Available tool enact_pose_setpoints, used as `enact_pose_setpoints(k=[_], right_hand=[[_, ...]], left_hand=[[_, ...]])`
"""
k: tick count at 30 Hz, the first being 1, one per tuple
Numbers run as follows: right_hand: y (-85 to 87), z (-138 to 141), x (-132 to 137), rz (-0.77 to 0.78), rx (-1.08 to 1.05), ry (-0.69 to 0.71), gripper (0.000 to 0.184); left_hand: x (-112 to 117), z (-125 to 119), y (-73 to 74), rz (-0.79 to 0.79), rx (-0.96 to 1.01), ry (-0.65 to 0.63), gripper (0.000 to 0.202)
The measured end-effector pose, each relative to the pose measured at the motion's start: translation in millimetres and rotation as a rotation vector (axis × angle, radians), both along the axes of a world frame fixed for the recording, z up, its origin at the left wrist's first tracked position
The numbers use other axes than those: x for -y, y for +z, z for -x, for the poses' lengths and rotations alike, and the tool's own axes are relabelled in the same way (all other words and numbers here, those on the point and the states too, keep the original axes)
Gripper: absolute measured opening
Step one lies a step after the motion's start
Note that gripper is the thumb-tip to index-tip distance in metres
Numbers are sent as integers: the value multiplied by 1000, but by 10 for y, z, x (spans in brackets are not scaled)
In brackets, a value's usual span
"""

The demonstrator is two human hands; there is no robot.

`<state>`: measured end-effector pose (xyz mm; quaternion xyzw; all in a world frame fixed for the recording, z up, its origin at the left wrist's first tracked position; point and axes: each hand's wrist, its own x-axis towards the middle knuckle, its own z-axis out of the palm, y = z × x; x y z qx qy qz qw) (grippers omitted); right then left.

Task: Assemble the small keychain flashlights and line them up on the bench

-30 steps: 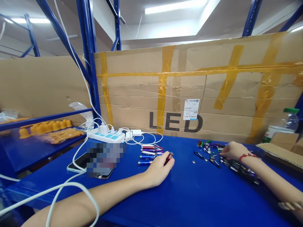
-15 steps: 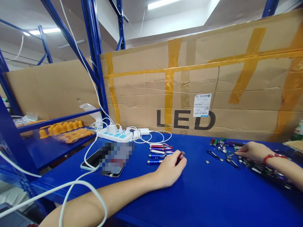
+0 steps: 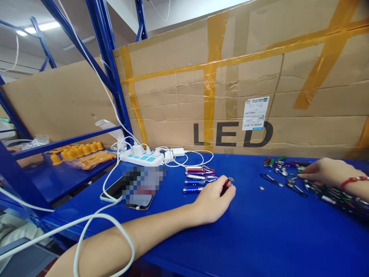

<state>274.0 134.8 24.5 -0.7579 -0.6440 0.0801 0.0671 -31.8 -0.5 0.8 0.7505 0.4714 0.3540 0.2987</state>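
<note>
Head view: red metal tube [image 3: 226, 186] in your left hand [image 3: 215, 201], right hand [image 3: 328, 172] at the parts pile [image 3: 336, 198]

Your left hand is curled around the red metal tube, its silvery end showing above your thumb and fingers, near the middle of the blue desk [image 3: 273, 238]. Just to its left lies a row of small metal penlights [image 3: 193, 183] in red, purple, silver and blue, with clips at their right ends; your hand partly hides the nearest blue one. Your right hand, with a red bracelet [image 3: 353, 180] at the wrist, reaches down to the edge of the parts pile, fingertips close together; you cannot tell from this view whether they grasp anything. Between your hands, a small silver disc [image 3: 261, 188] lies near a black strap [image 3: 268, 178]. Behind the row sits a white power strip [image 3: 144, 157].
</note>
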Motion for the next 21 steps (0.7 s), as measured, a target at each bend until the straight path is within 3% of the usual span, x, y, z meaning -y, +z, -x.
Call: enact_pose_setpoints(k=[5,10,17,21], right_hand=[[-15,56,25,-70,79,38,19],[-26,92,51,-123,64,47,10],[-94,65,55,-146,7,74,13],[-103,54,44,-259,27,107,11]], left_hand=[[-11,17,-22,10,1,-14,18],[-14,19,-31,-7,-17,-32,20],[6,-1,15,28,-7,-40,21],[-6,-6,15,35,21,-53,21]])
